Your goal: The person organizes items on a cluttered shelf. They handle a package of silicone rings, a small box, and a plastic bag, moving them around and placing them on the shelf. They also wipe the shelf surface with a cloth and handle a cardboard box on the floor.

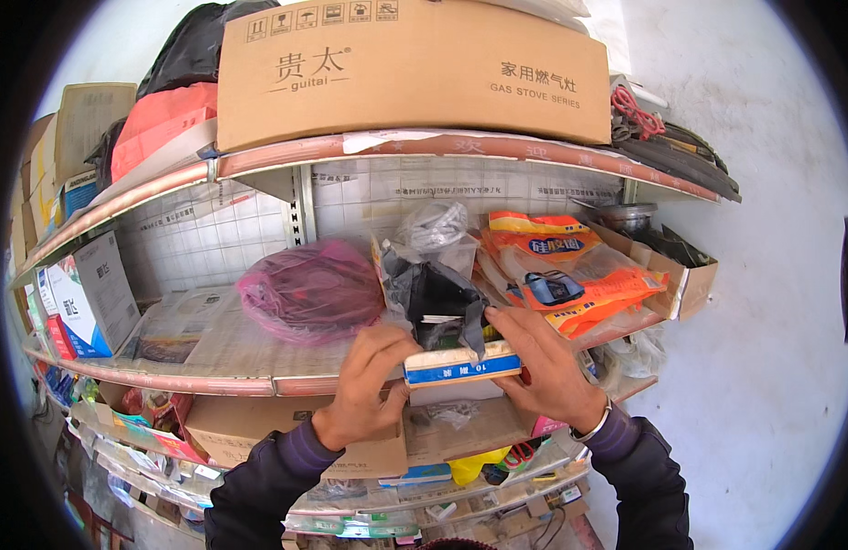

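Note:
A small open cardboard box (463,364) with a blue printed front is held level at the front edge of the middle shelf. My left hand (372,381) grips its left end, thumb below and fingers on top. At the other end, my right hand (544,368) pinches its right side. A torn black plastic bag (441,292) stands up out of the box or just behind it; which one I cannot tell. Pale flat edges show inside the bag. Behind it sits a clear plastic bag (434,227). Orange-and-clear plastic packaging (561,268) lies just beyond my right hand.
A pink plastic bag (312,292) with round contents rests left of my hands. A large gas stove carton (413,75) stands on the upper shelf (410,144). White-and-blue boxes (90,295) stand at the left. Lower shelves hold cartons (259,426) and mixed goods. A white wall (753,385) bounds the right.

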Available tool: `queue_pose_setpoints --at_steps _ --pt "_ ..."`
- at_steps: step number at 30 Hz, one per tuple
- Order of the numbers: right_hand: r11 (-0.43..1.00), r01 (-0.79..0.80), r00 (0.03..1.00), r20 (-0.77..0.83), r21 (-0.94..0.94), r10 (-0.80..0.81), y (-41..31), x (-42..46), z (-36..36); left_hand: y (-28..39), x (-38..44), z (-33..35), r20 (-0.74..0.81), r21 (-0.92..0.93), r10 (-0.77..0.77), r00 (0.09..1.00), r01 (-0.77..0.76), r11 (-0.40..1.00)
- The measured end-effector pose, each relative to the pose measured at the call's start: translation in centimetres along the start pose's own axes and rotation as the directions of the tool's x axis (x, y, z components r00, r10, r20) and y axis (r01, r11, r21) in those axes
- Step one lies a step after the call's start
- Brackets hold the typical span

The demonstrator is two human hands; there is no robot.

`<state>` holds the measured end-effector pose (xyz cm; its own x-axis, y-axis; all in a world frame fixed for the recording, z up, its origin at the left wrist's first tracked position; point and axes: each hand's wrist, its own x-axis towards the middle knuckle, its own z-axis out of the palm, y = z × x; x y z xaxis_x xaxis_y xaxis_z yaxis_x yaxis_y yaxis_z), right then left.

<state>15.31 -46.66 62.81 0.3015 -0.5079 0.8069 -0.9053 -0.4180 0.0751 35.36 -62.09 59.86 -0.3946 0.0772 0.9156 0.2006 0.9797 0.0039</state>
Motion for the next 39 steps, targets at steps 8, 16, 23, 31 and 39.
queue_pose_setpoints --at_steps 8,16,23,31,39 --pt "0.997 0.07 0.994 -0.085 -0.043 -0.073 3.1 -1.6 2.7 -0.9 0.1 1.0 0.056 0.222 0.106 0.993 -0.116 0.968" --pt "0.994 -0.109 0.994 0.004 -0.026 0.109 1.6 -2.3 2.3 -0.7 0.5 0.9 0.262 0.089 -0.116 0.958 0.096 0.991" --pt "0.964 -0.252 0.963 0.072 -0.082 0.258 1.1 -2.0 1.3 -3.2 5.3 -5.0 0.179 -0.04 -0.305 0.936 0.316 0.948" --pt "0.982 -0.167 0.974 0.137 -0.084 0.177 0.5 -0.3 1.7 -12.0 8.5 -0.5 0.225 -0.241 -0.853 0.471 0.875 0.419" --pt "0.983 -0.157 0.979 0.118 -0.093 0.168 0.2 -1.8 3.0 -16.0 9.4 1.7 0.384 -0.268 -0.865 0.323 0.935 0.231"
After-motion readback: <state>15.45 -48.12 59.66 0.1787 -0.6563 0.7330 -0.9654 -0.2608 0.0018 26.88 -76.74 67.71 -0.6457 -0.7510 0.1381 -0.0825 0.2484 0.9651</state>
